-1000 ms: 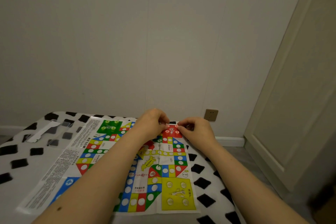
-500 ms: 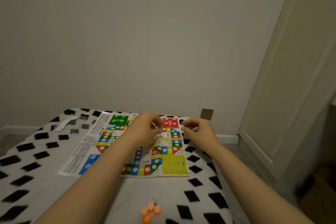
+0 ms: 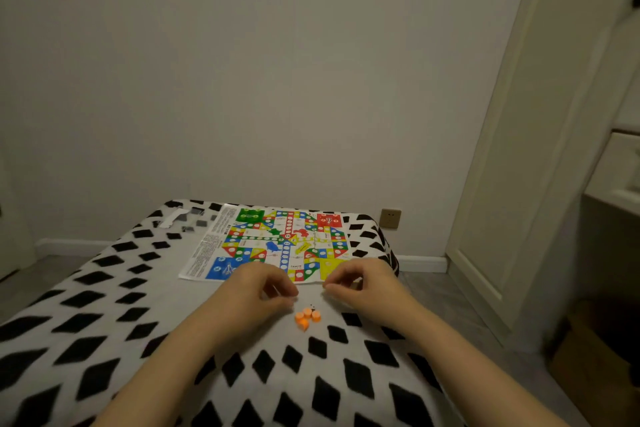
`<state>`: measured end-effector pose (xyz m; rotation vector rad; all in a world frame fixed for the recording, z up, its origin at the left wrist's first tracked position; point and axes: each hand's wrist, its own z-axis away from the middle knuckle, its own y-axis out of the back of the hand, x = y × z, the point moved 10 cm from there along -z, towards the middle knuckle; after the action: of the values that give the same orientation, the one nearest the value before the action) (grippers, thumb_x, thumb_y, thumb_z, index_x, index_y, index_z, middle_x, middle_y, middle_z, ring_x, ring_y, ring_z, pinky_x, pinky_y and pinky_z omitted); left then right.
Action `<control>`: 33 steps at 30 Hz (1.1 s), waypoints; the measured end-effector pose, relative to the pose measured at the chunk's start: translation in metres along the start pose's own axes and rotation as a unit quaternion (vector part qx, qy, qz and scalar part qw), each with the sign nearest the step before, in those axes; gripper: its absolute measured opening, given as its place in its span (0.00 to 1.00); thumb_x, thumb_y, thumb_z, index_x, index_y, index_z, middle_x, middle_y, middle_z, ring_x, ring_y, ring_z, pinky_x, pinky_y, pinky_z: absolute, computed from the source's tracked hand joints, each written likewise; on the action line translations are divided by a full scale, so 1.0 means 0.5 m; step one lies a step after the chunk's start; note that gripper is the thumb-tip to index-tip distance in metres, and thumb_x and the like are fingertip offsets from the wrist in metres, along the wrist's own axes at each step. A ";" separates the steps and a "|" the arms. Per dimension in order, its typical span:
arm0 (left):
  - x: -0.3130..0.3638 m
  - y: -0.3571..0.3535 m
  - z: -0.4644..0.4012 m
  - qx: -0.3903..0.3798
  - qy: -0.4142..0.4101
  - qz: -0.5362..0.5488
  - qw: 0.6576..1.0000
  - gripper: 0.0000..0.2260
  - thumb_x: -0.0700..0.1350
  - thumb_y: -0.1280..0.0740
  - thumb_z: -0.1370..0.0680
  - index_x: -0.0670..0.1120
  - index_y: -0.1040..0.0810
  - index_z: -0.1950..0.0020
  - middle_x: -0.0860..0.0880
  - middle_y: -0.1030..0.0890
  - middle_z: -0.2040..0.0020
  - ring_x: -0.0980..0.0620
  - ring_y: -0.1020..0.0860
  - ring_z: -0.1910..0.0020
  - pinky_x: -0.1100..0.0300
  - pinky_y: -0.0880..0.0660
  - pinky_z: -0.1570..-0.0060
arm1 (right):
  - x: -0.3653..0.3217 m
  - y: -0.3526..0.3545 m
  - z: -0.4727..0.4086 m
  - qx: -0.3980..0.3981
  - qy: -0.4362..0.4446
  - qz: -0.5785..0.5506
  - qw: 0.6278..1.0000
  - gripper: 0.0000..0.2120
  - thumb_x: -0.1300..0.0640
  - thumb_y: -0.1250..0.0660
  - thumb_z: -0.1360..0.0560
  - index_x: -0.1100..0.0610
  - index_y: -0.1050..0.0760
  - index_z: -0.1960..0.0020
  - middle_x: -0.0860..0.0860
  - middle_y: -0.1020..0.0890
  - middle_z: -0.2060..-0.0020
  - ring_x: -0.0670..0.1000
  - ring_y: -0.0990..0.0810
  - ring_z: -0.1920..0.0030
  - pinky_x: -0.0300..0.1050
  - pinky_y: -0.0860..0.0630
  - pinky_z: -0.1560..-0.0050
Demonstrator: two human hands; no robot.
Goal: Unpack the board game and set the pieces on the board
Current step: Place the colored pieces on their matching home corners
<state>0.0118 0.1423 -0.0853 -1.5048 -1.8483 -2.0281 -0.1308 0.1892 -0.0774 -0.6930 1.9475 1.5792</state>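
Note:
The colourful paper game board (image 3: 277,243) lies flat at the far end of the black-and-white diamond-patterned cover (image 3: 104,322). Several small orange round pieces (image 3: 307,317) sit in a cluster on the cover, just in front of the board's near edge. A tiny white die (image 3: 312,306) lies right behind them. My left hand (image 3: 256,291) hovers just left of the cluster, fingers loosely curled, nothing visible in it. My right hand (image 3: 360,282) hovers just right of it over the board's yellow corner, thumb and fingertips close together, holding nothing I can see.
A clear plastic wrapper (image 3: 176,218) lies at the far left corner beside the board. The cover's right edge (image 3: 391,253) drops to the floor. Beyond it stand a cream door (image 3: 519,149) and a cardboard box (image 3: 595,367). A wall socket (image 3: 390,218) sits behind.
Both hands have pulled back from the red far corner of the board to the near edge. My head moved back, bringing the orange pieces into view.

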 end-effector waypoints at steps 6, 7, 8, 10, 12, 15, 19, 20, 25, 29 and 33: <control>0.008 -0.010 0.044 0.004 -0.007 0.018 1.000 0.07 0.47 0.28 0.29 0.55 0.19 0.52 0.59 0.21 0.54 0.62 0.23 0.53 0.69 0.27 0.57 | -0.020 -0.027 0.048 -0.029 -0.003 0.007 1.000 0.04 0.52 0.28 0.29 0.49 0.18 0.55 0.43 0.18 0.58 0.40 0.24 0.59 0.31 0.27 0.62; 0.010 -0.011 0.046 0.008 -0.011 0.019 1.000 0.07 0.47 0.28 0.29 0.55 0.19 0.52 0.59 0.21 0.54 0.62 0.24 0.53 0.69 0.28 0.57 | -0.022 -0.029 0.050 -0.031 -0.005 0.008 0.999 0.04 0.51 0.28 0.30 0.48 0.19 0.55 0.43 0.19 0.59 0.40 0.24 0.58 0.32 0.27 0.61; 0.012 -0.012 0.048 0.012 -0.012 0.020 1.000 0.07 0.48 0.27 0.29 0.55 0.19 0.52 0.59 0.21 0.54 0.61 0.24 0.53 0.69 0.28 0.57 | -0.025 -0.033 0.051 -0.034 -0.005 0.012 0.999 0.04 0.51 0.27 0.30 0.48 0.19 0.55 0.42 0.20 0.59 0.41 0.24 0.58 0.32 0.28 0.61; 0.015 -0.013 0.049 0.017 -0.014 0.022 1.000 0.06 0.49 0.27 0.29 0.55 0.19 0.53 0.58 0.21 0.54 0.61 0.24 0.54 0.68 0.27 0.56 | -0.030 -0.039 0.053 -0.037 -0.001 0.028 0.999 0.05 0.51 0.27 0.30 0.48 0.19 0.54 0.41 0.21 0.60 0.41 0.25 0.57 0.32 0.30 0.61; 0.017 -0.014 0.048 0.022 -0.016 0.023 0.999 0.05 0.49 0.27 0.30 0.55 0.18 0.55 0.58 0.21 0.56 0.60 0.24 0.54 0.67 0.27 0.56 | -0.030 -0.041 0.054 -0.033 0.001 0.041 0.999 0.06 0.51 0.27 0.30 0.49 0.18 0.54 0.40 0.22 0.59 0.40 0.26 0.57 0.31 0.31 0.60; 0.018 -0.016 0.049 0.030 -0.020 0.020 0.999 0.04 0.48 0.27 0.29 0.54 0.18 0.56 0.58 0.21 0.56 0.59 0.24 0.55 0.66 0.25 0.54 | -0.029 -0.042 0.052 -0.030 0.001 0.050 0.998 0.05 0.50 0.28 0.30 0.47 0.19 0.55 0.39 0.23 0.59 0.40 0.26 0.56 0.31 0.31 0.59; 0.014 -0.015 0.046 0.040 -0.019 0.024 0.999 0.03 0.48 0.28 0.29 0.54 0.19 0.58 0.57 0.21 0.56 0.59 0.23 0.54 0.64 0.24 0.52 | -0.026 -0.043 0.050 -0.026 0.002 0.039 0.999 0.03 0.50 0.29 0.29 0.43 0.21 0.58 0.40 0.22 0.60 0.40 0.25 0.56 0.31 0.30 0.59; 0.012 -0.015 0.045 0.040 -0.019 0.021 0.999 0.03 0.48 0.28 0.29 0.54 0.20 0.58 0.57 0.21 0.56 0.59 0.23 0.54 0.64 0.24 0.52 | -0.023 -0.041 0.050 -0.021 0.002 0.036 0.999 0.03 0.50 0.29 0.29 0.43 0.22 0.59 0.40 0.21 0.60 0.41 0.25 0.56 0.32 0.30 0.59; 0.001 0.000 0.035 0.064 -0.008 0.031 0.997 0.03 0.48 0.28 0.28 0.55 0.21 0.58 0.57 0.21 0.56 0.59 0.23 0.55 0.61 0.23 0.52 | 0.006 -0.010 0.049 0.031 -0.013 0.018 0.999 0.03 0.51 0.29 0.29 0.46 0.20 0.55 0.42 0.20 0.57 0.42 0.24 0.56 0.32 0.31 0.60; 0.010 0.016 -0.001 0.091 -0.007 0.049 0.995 0.03 0.48 0.29 0.28 0.55 0.22 0.58 0.57 0.21 0.56 0.60 0.24 0.55 0.64 0.25 0.54 | 0.032 0.031 0.037 0.093 -0.025 0.008 0.995 0.05 0.54 0.29 0.28 0.50 0.19 0.52 0.41 0.21 0.57 0.41 0.24 0.58 0.30 0.31 0.63; 0.033 0.001 -0.058 0.080 -0.017 0.040 0.996 0.04 0.47 0.29 0.27 0.55 0.22 0.59 0.55 0.20 0.55 0.59 0.23 0.55 0.59 0.23 0.52 | 0.060 0.054 0.013 0.128 -0.038 0.024 0.991 0.07 0.54 0.30 0.28 0.51 0.19 0.50 0.44 0.20 0.54 0.43 0.23 0.58 0.30 0.31 0.64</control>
<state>-0.0150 0.1289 -0.0699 -1.5521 -1.8780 -1.7840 -0.1702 0.1986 -0.0799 -0.4763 2.0757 1.3289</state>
